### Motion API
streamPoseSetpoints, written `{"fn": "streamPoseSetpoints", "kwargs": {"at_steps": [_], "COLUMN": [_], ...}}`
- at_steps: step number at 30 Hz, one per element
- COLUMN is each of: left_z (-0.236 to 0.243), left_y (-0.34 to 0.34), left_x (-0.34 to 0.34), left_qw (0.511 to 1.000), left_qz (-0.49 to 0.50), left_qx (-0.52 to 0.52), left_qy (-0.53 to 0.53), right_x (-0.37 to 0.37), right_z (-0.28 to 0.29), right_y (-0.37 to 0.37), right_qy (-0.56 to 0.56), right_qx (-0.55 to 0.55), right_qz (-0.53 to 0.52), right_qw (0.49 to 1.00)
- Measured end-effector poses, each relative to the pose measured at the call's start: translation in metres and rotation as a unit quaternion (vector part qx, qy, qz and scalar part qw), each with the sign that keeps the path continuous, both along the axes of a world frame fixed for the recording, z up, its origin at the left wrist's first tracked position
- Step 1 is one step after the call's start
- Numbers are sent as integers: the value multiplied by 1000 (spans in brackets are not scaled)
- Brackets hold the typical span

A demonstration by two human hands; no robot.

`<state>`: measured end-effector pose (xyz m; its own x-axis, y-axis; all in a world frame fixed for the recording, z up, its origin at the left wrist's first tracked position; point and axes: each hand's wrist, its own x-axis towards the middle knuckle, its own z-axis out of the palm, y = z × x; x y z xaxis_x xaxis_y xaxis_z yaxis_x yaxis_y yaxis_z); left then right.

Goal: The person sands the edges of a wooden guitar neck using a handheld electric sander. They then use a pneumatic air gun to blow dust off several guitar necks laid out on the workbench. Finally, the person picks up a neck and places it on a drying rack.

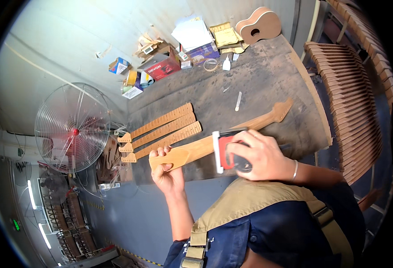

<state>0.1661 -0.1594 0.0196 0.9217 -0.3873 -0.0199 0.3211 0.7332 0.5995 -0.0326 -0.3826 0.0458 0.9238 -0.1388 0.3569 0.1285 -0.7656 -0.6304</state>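
A pale wooden guitar neck (pixel 194 151) lies slantwise at the near edge of the workbench, its back facing up and its headstock pointing to the far right. My left hand (pixel 167 176) grips the broad heel end, fingers over the top and thumb below. Closed around a red and black power sander (pixel 223 152) with a white-edged pad is my right hand (pixel 265 156), and the sander rests across the neck's middle. The contact under the pad is hidden. Left of the neck lie three fretted guitar necks (pixel 163 120), side by side, with headstocks toward the left.
A dark stained workbench (pixel 268 71) carries a small blade-like tool (pixel 238 102), a white glue bottle (pixel 226 64), a tape roll (pixel 210 65), boxes (pixel 163 64) and a small guitar body (pixel 260 27). At left stands a large fan (pixel 73 127); at right, racked wooden parts (pixel 350 107).
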Motion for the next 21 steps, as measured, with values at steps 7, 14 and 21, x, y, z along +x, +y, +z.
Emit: {"fn": "streamPoseSetpoints", "kwargs": {"at_steps": [7, 14, 21], "left_z": [59, -95, -80], "left_y": [-77, -232, -207], "left_x": [-9, -97, -99], "left_qw": [985, 885, 890], "left_qz": [-53, -228, -282], "left_qx": [5, 261, 217], "left_qy": [-162, -311, -283], "right_x": [-91, -181, -229], "right_z": [-54, -75, -75], "right_y": [-55, -61, -72], "right_qy": [54, 84, 84], "right_qx": [-33, 50, 81], "right_qz": [-250, -428, -444], "right_qw": [966, 898, 888]}}
